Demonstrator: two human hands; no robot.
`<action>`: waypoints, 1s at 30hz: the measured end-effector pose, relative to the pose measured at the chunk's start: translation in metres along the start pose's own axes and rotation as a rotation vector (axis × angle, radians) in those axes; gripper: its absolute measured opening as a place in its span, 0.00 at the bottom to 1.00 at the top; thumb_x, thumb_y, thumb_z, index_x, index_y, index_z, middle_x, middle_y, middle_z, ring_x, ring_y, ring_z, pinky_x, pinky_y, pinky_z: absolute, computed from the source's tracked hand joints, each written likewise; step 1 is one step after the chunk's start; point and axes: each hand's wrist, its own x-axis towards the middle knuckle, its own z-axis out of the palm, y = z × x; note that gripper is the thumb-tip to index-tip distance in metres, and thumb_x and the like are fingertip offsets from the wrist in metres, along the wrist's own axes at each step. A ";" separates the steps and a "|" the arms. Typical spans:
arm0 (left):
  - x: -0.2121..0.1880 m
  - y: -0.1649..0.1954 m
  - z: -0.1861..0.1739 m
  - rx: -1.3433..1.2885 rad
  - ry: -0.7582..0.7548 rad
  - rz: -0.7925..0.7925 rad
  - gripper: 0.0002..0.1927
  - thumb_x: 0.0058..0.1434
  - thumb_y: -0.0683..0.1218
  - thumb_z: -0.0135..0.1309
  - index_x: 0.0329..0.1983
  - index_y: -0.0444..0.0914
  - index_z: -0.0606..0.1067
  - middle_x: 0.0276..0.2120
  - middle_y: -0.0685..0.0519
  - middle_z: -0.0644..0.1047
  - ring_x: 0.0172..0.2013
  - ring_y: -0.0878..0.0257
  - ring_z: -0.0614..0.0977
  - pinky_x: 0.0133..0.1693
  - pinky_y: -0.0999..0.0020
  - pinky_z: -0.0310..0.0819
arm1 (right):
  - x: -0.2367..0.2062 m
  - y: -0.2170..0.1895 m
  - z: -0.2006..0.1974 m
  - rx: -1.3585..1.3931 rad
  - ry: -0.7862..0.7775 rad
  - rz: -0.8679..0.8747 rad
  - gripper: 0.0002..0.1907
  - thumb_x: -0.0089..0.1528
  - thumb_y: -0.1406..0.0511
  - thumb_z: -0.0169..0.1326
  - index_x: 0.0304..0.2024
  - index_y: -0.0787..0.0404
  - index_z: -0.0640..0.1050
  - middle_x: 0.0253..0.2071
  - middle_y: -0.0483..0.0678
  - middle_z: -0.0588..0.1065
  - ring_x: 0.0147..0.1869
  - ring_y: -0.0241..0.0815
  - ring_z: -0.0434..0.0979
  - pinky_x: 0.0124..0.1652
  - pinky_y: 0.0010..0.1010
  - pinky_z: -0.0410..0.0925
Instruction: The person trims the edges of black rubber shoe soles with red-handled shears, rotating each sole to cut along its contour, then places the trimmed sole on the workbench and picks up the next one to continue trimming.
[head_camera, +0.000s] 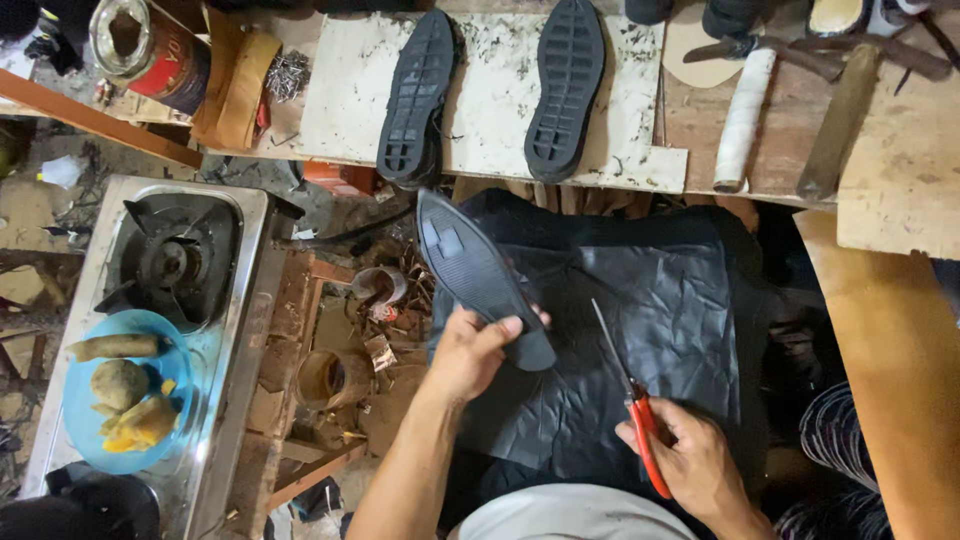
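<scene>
1. I see my left hand (470, 350) gripping a black shoe sole (478, 272) over the black sheet (640, 330) on my lap.
2. My right hand (690, 460) is closed around a red-handled tool (630, 395), just right of the sole.
3. Two more soles (490, 90) lie on the far bench (500, 60).

Workbench (905, 190) runs along the top: bare worn wood at right, a scuffed white board (495, 95) laid over its middle. Two black shoe soles (418, 95) (566, 85) lie tread-up on the board, side by side, apart. To the right on the wood: a white-wrapped roll (742, 118), a long wooden-handled tool (838, 125) just beside it, a tan insole cutout (690, 50) near the back edge. Left end: an open tin can (150, 50) on its side, a heap of small nails (287, 75), a curled tan strip (240, 90).

Floor (330, 330) below is littered with scraps and a small cup (325, 378).
</scene>
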 end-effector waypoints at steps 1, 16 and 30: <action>-0.001 0.002 -0.001 0.013 0.031 0.048 0.20 0.64 0.36 0.56 0.59 0.31 0.70 0.49 0.43 0.80 0.52 0.51 0.81 0.57 0.51 0.76 | -0.003 -0.003 0.000 -0.008 0.012 -0.088 0.18 0.52 0.60 0.67 0.41 0.61 0.81 0.20 0.45 0.78 0.22 0.35 0.77 0.26 0.30 0.71; -0.012 -0.020 0.004 -0.105 0.044 0.158 0.27 0.65 0.31 0.56 0.67 0.36 0.69 0.56 0.48 0.78 0.51 0.59 0.78 0.52 0.61 0.72 | -0.007 -0.047 -0.001 -0.242 -0.038 -0.269 0.26 0.44 0.58 0.73 0.40 0.62 0.79 0.25 0.48 0.76 0.25 0.45 0.76 0.29 0.36 0.70; -0.026 -0.049 0.022 0.078 -0.025 0.116 0.24 0.62 0.32 0.58 0.62 0.36 0.70 0.55 0.52 0.77 0.55 0.63 0.78 0.59 0.64 0.72 | -0.003 -0.038 0.012 -0.003 0.043 -0.113 0.17 0.48 0.63 0.72 0.29 0.65 0.78 0.17 0.48 0.72 0.19 0.35 0.68 0.22 0.32 0.65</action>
